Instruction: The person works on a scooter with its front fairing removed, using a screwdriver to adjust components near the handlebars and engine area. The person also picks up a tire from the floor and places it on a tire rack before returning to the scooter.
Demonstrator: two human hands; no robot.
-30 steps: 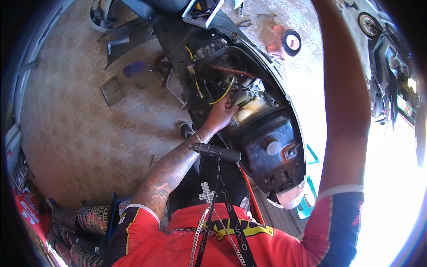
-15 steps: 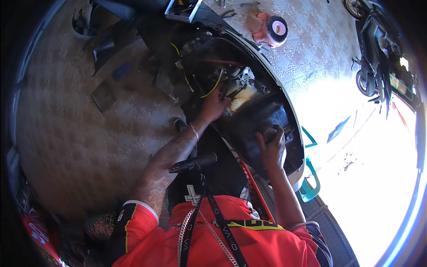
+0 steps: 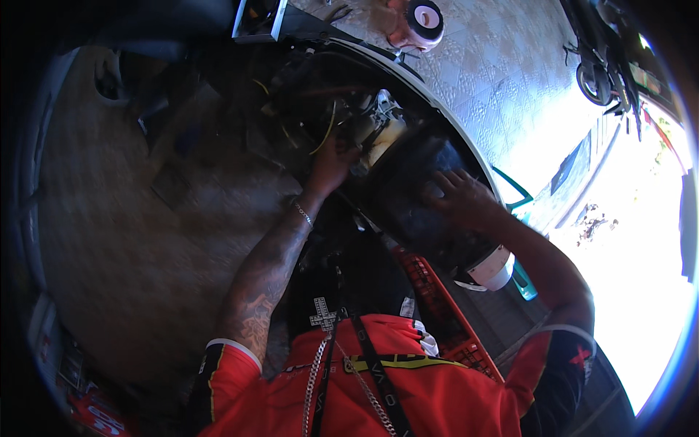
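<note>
A scooter's body, its seat off, lies under my hands, with a pale curved side panel [image 3: 466, 142] on its right. My left hand [image 3: 335, 162] reaches into the cavity beside a yellow cable [image 3: 329, 130]; its fingers are curled, and what they hold is hidden. Just right of it are a pale yellowish part [image 3: 384, 143] and some metal pieces [image 3: 384, 109]. Over the smooth black tank-like part [image 3: 408, 193], my right hand [image 3: 462, 202] bends its fingers around a small round cap [image 3: 435, 191], seen only in part.
A red plastic crate [image 3: 444, 313] stands close to my right leg. Teal plastic [image 3: 520, 280] shows beyond the panel. Farther off are a reddish container with a black-and-white round top [image 3: 424, 18], a metal-edged box [image 3: 258, 20] and a parked motorcycle [image 3: 597, 65].
My right hand has turned over, from beside the cap with the thumb up to above it, and the elbow has swung outward. My left hand stays by the yellow cable. The whole view has shifted slightly.
</note>
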